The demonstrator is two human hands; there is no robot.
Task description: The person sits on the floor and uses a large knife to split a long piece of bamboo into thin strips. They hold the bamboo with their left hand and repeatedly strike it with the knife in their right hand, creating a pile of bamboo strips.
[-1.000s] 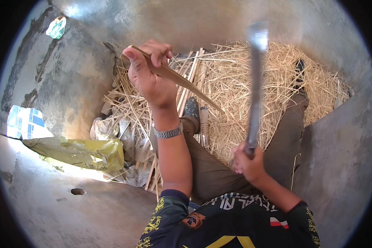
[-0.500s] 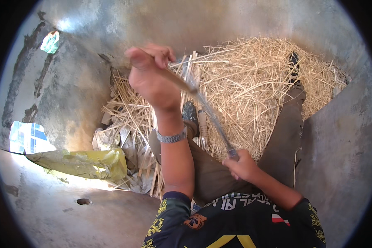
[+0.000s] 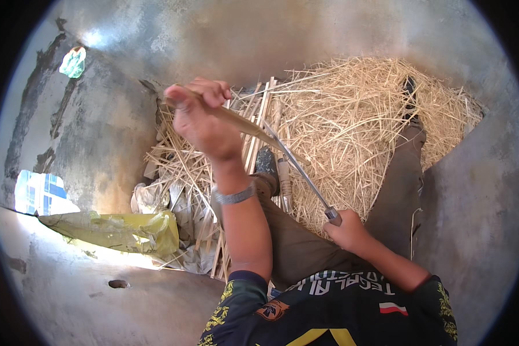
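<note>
My left hand (image 3: 205, 124) is raised at the upper left, its fingers closed round a flat bamboo strip (image 3: 249, 126). The strip slants down to the right, its far end slightly blurred. My right hand (image 3: 349, 232), low and right of centre, grips the handle of a knife (image 3: 309, 180) with a long narrow blade. That blade points up and left, crossing the strip near its far end in this view. I cannot tell whether the two touch. Below them is a heap of pale shavings (image 3: 346, 132).
Beside my left shoe (image 3: 265, 161) lies a tool with a ringed, light-brown handle (image 3: 285, 180). Several loose strips (image 3: 262, 118) lean behind it. Yellow plastic sheeting (image 3: 150, 230) is at the left. My legs stretch forward, the right one (image 3: 393, 184) beside the heap. Grey walls (image 3: 328, 32) surround me.
My left hand has moved slightly left, and more of the strip's length now shows. My right hand and the knife have shifted a little to the right.
</note>
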